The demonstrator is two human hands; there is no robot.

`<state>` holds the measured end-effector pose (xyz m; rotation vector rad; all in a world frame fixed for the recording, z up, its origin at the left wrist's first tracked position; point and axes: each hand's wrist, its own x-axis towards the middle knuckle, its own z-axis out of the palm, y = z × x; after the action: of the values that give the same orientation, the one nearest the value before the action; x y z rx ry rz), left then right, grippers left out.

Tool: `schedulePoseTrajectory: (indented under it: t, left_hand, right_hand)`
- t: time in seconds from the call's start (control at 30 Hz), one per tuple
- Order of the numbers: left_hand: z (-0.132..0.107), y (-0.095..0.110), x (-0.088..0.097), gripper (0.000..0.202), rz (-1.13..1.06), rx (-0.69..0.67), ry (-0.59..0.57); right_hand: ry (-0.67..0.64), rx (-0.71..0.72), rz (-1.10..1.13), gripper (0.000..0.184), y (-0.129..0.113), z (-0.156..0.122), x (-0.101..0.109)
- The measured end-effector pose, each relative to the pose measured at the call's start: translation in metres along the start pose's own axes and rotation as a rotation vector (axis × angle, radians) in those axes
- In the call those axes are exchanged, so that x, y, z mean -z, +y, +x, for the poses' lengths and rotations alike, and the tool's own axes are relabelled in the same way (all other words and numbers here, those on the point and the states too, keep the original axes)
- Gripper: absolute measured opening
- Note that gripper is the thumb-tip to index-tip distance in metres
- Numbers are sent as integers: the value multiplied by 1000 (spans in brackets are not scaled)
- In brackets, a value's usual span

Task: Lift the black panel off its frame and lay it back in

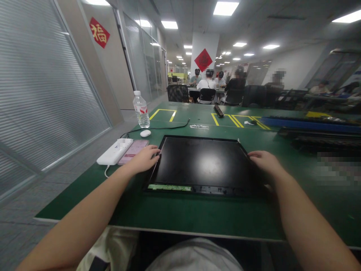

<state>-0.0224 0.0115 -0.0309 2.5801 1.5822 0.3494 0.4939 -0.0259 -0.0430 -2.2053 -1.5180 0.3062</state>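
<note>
A black flat display panel (197,162) in a thin dark frame lies on the green table in front of me. A green circuit strip (169,187) runs along the left part of its near edge. My left hand (144,159) grips the panel's left edge, thumb and fingers bent around the frame. On the opposite side, my right hand (266,162) holds the right edge by the fingertips near the far corner. Some fingertips are hidden at or under the frame, and the panel's near right corner is dim.
Left of the panel lie a pink-screened phone (134,151), a white power bank (115,152) and a small white oval case (145,133). A water bottle (141,110) stands behind them near a black cable (169,128). Long blue and black strips (313,123) are stacked right. People sit farther back.
</note>
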Motion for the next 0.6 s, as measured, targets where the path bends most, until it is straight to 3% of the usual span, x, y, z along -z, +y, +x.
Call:
schedulePoseTrajectory:
  t: [0.4,0.6]
  left_hand:
    - [1,7,-5,46,52,4,-35]
    - [2,4,-12,42,57,-1,14]
  right_hand:
    - [-45,31,24,30,7,5,-7]
    - [5,70,97,34,17,11,-21]
